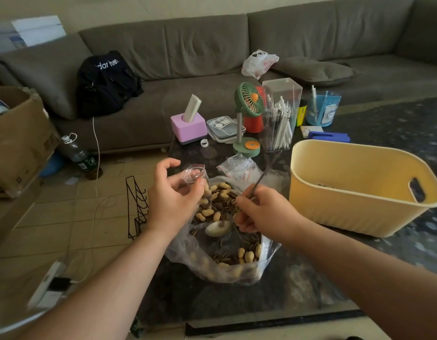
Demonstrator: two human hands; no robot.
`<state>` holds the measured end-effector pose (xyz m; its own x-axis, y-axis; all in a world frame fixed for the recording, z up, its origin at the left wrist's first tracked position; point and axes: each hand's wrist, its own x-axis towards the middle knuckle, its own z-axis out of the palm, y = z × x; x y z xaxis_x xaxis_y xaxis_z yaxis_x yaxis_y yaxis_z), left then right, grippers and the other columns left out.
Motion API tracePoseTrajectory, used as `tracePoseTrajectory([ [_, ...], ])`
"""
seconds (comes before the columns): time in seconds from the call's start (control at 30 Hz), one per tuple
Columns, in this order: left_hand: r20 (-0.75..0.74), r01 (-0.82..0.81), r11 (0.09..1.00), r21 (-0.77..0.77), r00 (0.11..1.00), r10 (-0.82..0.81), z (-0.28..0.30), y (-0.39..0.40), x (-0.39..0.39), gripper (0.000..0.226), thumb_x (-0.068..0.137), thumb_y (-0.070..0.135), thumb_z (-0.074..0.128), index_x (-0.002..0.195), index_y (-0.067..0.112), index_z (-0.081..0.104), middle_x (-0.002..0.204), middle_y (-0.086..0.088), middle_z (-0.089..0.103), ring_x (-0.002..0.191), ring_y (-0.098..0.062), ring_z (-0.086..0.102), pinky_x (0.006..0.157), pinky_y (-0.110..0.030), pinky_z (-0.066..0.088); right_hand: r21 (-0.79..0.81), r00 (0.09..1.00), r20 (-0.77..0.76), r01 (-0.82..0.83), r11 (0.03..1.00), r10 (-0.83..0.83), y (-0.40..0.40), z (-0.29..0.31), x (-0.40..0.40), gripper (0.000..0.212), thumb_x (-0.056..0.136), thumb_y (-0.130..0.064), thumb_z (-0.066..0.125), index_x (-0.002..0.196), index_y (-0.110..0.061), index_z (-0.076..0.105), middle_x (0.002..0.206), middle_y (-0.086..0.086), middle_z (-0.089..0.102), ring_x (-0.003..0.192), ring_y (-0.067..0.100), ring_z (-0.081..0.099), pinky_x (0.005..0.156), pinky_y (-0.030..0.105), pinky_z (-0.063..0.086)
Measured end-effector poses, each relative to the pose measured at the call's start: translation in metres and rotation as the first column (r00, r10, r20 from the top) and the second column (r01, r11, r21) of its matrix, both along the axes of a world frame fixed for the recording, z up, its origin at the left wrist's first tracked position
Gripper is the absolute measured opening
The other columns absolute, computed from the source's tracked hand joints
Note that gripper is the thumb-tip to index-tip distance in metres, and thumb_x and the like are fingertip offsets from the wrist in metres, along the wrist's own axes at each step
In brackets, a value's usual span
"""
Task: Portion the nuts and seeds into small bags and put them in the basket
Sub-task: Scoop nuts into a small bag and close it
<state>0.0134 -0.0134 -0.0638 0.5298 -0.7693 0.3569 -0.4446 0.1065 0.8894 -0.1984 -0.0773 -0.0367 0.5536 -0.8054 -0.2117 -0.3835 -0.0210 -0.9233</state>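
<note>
Gripping a spoon (218, 228) by its long handle, my right hand (259, 208) dips the bowl into the big bag of peanuts and seeds (227, 244) just below it. Up and to its left, my left hand (173, 197) pinches a small bag (196, 177) open. The handle slants up and away from me. To the right waits the yellow basket (355, 212).

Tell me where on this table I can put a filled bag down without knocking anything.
Bare dark tabletop lies near you, between the big bag of nuts and the table's front edge, running right below the yellow basket. The far end is crowded: pink box, green fan, pen holder, stack of small bags.
</note>
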Motion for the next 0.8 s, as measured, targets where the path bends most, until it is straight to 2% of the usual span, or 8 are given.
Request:
tracePoseTrajectory([
  [0.07,0.0,0.005,1.0,0.012,1.0,-0.005,-0.001,0.0,0.003,0.056,0.091,0.021,0.082,0.131,0.031,0.043,0.099,0.004,0.083,0.091,-0.008,0.079,0.087,-0.035,0.064,0.02,0.999,0.021,0.036,0.999,-0.036,-0.003,-0.005,0.001,0.015,0.107,-0.03,0.058,0.107,-0.016,0.063,0.085,0.006,0.079,0.08,0.024,0.078,0.079,0.043,0.066],
  [0.2,-0.019,0.006,0.998,0.064,1.0,-0.004,-0.004,0.001,0.013,0.064,0.089,0.023,0.084,0.135,0.036,0.041,0.101,0.01,0.082,0.094,-0.007,0.078,0.091,-0.035,0.062,-0.014,0.997,0.027,0.075,0.997,-0.074,-0.005,-0.013,0.0,0.018,0.107,-0.031,0.057,0.106,-0.015,0.065,0.083,0.001,0.079,0.08,0.019,0.078,0.079,0.039,0.066],
  [0.27,0.003,-0.011,0.996,0.083,1.0,0.011,-0.003,0.002,0.013,0.065,0.089,0.024,0.084,0.135,0.037,0.04,0.098,0.013,0.082,0.092,-0.004,0.078,0.089,-0.032,0.061,-0.068,0.997,0.011,0.083,0.994,-0.082,-0.005,-0.015,0.001,0.018,0.107,-0.03,0.058,0.104,-0.015,0.067,0.083,-0.002,0.079,0.078,0.015,0.077,0.077,0.036,0.066],
  [0.43,0.089,-0.05,0.992,0.119,0.995,0.039,-0.001,0.003,0.01,0.063,0.089,0.028,0.084,0.135,0.038,0.041,0.094,0.017,0.08,0.087,0.001,0.076,0.082,-0.026,0.06,-0.045,0.999,0.026,0.037,0.998,-0.036,-0.004,-0.013,0.005,0.013,0.108,-0.027,0.055,0.105,-0.017,0.062,0.085,-0.001,0.08,0.08,0.017,0.078,0.082,0.04,0.065],
  [0.57,0.148,-0.046,0.99,0.137,0.989,0.025,-0.004,0.002,0.01,0.065,0.088,0.032,0.084,0.136,0.04,0.041,0.095,0.019,0.079,0.087,0.001,0.075,0.081,-0.028,0.061,-0.04,1.0,0.001,-0.016,0.999,0.017,0.0,-0.012,0.011,0.012,0.108,-0.029,0.055,0.105,-0.019,0.061,0.084,-0.001,0.08,0.078,0.015,0.078,0.081,0.038,0.065],
  [0.67,0.141,-0.064,0.99,0.124,0.989,0.046,-0.006,-0.001,0.011,0.066,0.087,0.031,0.085,0.135,0.041,0.041,0.096,0.018,0.079,0.087,0.001,0.075,0.085,-0.032,0.063,-0.071,1.0,0.003,0.02,0.997,-0.02,-0.001,-0.012,0.013,0.011,0.108,-0.03,0.055,0.105,-0.022,0.061,0.085,-0.003,0.08,0.077,0.012,0.076,0.075,0.029,0.064],
  [0.8,0.129,-0.071,0.993,0.091,0.99,0.059,-0.006,-0.001,0.014,0.068,0.086,0.033,0.086,0.136,0.041,0.041,0.102,0.013,0.081,0.092,-0.001,0.076,0.087,-0.035,0.064,-0.104,0.997,0.009,0.077,0.992,-0.077,-0.001,-0.014,0.017,0.011,0.108,-0.033,0.055,0.103,-0.026,0.061,0.088,-0.005,0.079,0.082,0.01,0.075,0.08,0.032,0.063],
])
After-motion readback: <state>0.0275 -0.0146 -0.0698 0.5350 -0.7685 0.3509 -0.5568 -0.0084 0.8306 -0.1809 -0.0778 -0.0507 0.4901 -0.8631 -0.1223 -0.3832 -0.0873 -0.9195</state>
